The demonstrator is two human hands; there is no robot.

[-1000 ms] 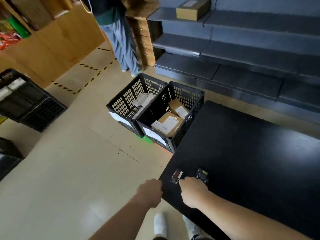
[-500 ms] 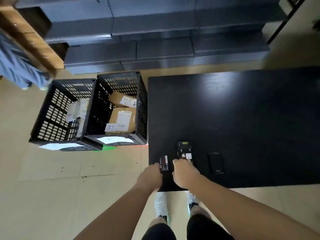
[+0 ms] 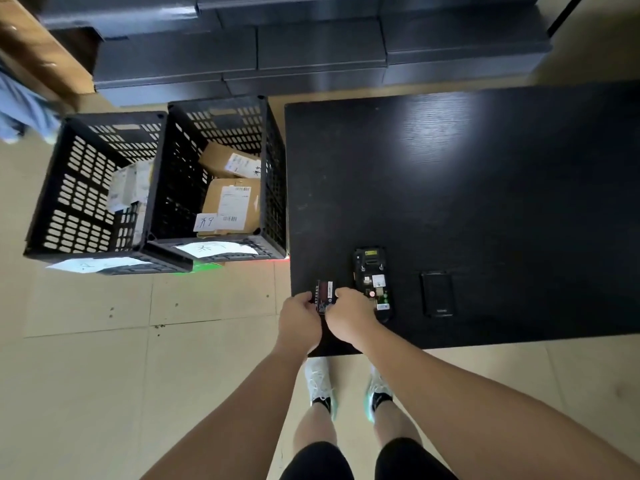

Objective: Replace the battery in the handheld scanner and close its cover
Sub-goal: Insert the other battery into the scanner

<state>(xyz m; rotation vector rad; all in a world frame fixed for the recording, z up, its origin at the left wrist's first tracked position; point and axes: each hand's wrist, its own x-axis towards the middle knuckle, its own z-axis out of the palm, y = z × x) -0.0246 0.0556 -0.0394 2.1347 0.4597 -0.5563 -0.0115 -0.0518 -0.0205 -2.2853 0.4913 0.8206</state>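
Battery [image 3: 323,295] sits pinched between left hand [image 3: 298,322] and right hand [image 3: 350,315] at the near-left corner of the black table [image 3: 485,202], just left of the open-backed scanner [image 3: 373,284] (its cover [image 3: 437,294] lies apart, farther right), above tiled floor [image 3: 86,393] beside two black crates [image 3: 162,188].

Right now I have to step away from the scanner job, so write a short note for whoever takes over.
Left hand and right hand both pinch the flat black battery with the red label at the near left corner of the black table.
The black handheld scanner lies face down, compartment open and empty.
Its black rectangular cover lies apart, to the right.
Done: cover off.
Left: seat battery, close cover.
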